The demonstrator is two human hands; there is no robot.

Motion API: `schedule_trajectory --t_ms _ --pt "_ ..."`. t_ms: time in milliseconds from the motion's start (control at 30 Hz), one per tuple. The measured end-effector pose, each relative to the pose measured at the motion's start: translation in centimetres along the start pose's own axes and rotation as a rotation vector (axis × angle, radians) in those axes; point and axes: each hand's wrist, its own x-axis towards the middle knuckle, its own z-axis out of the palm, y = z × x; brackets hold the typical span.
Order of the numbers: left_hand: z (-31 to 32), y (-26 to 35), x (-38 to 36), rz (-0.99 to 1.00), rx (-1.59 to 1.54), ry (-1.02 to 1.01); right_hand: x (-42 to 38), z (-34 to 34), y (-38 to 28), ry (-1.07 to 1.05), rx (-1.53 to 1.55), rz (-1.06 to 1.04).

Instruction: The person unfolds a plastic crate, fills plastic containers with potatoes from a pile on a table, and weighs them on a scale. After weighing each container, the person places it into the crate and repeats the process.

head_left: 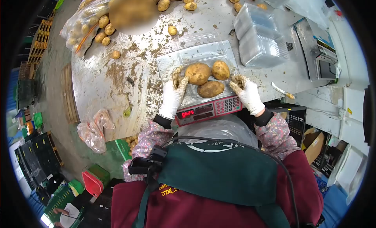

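A clear plastic container with three brown potatoes in it rests on the metal plate of a red digital scale, whose red display is lit. The largest potato lies upper left, a smaller potato upper right and an oblong potato below them. My left hand, in a soiled white glove, has its fingers closed at the container's left edge beside the largest potato. On the opposite edge, my right hand, gloved likewise, curls its fingers around the container's side. The transparent rims are hard to make out.
Stacked clear containers stand right of the scale. A knife lies near the table's right front edge. Loose potatoes and a plastic bag of potatoes occupy the far side. Soil covers much of the metal table.
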Motion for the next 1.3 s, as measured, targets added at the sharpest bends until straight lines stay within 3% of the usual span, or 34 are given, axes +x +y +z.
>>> schedule_trajectory --t_ms 33,67,100,167,233,267,300,333,367,500,533,600,633,767,833,867,900,933,967,1000,1033,1100,1167,1233,1267,1300 --pt "0.0 0.0 0.1 0.006 -0.007 0.0 0.1 -0.1 -0.1 0.009 -0.068 0.023" --pt "0.0 0.0 0.2 0.035 0.005 0.032 -0.1 -0.8 -3.8 -0.001 -0.372 0.059" --pt "-0.1 0.1 0.3 0.064 0.017 0.068 -0.2 -1.2 -5.4 0.0 -0.378 0.051" --pt "-0.2 0.3 0.5 -0.003 -0.146 0.06 0.3 -1.0 -7.4 0.146 -0.732 -0.515" --pt "-0.3 1.0 0.2 -0.011 0.04 0.041 1.6 -0.6 -7.5 -0.019 -0.91 -0.68" --pt "0.0 0.9 0.2 0.087 0.093 0.089 2.1 -0.3 -8.8 -0.049 -0.972 -0.741" --pt "-0.1 1.7 -0.1 0.047 0.16 0.1 3.1 0.3 -8.1 -0.078 -1.009 -0.771" --pt "0.9 -0.5 0.7 0.251 0.158 0.164 3.6 0.4 -8.8 -0.142 -0.979 -0.775" --pt "0.8 -1.5 0.8 0.11 -0.041 0.066 4.2 0.7 -8.9 -0.172 -1.018 -0.79" --pt "1.4 -1.7 0.9 0.058 0.133 0.165 5.8 0.1 -7.9 -0.308 -1.066 -0.905" --pt "1.1 -0.6 0.8 -0.015 0.088 0.133 6.0 0.5 -7.4 -0.296 -1.009 -0.877" --pt "0.8 -0.4 0.4 0.037 0.081 0.158 5.7 1.0 -8.0 -0.395 -0.893 -0.732" --pt "1.3 -1.1 0.7 0.082 0.034 0.171 5.7 1.1 -7.4 -0.404 -0.887 -0.756" --pt "0.8 -0.6 0.0 0.123 0.231 0.231 7.9 1.3 -3.3 -0.329 -0.812 -0.631" --pt "-0.8 2.5 -1.1 0.073 0.233 0.183 9.5 -0.2 -3.0 -0.309 -1.089 -1.012" --pt "-2.2 4.3 -1.9 0.076 0.212 0.174 10.2 -1.0 -2.9 -0.117 -1.041 -1.102" --pt "-2.0 2.7 -1.9 -0.064 -0.137 0.207 9.3 -1.5 -6.8 -0.04 -0.852 -1.008" --pt "-1.3 -2.4 -1.4 0.108 -0.14 0.343 8.5 -1.4 -10.1 0.103 -0.63 -0.869" --pt "-2.2 -4.5 -1.3 0.157 0.093 0.461 8.5 -1.0 -13.1 0.19 -0.403 -0.706" --pt "-5.1 -1.5 -2.4 -0.023 -0.061 0.35 9.5 -0.7 -14.2 0.217 -0.072 -0.654" --pt "-6.7 2.0 -3.6 -0.048 0.075 0.386 10.1 -1.0 -15.3 0.229 0.099 -0.571" --pt "-8.4 0.9 -4.1 -0.015 -0.231 0.5 10.0 -1.0 -19.3 0.339 0.34 -0.565" --pt "-11.0 -4.1 -3.8 0.021 -0.165 0.504 10.3 -1.5 -21.9 0.394 0.571 -0.588" --pt "-10.3 -3.4 -3.0 -0.008 -0.239 0.445 11.1 -0.8 -22.1 0.466 0.221 -0.714" --pt "-10.1 -2.5 -2.6 -0.041 -0.306 0.403 12.1 -0.7 -20.6 0.505 -0.196 -0.887" --pt "-9.2 -1.8 -1.8 -0.06 -0.3 0.294 12.5 -0.6 -19.0 0.507 -0.202 -0.872"
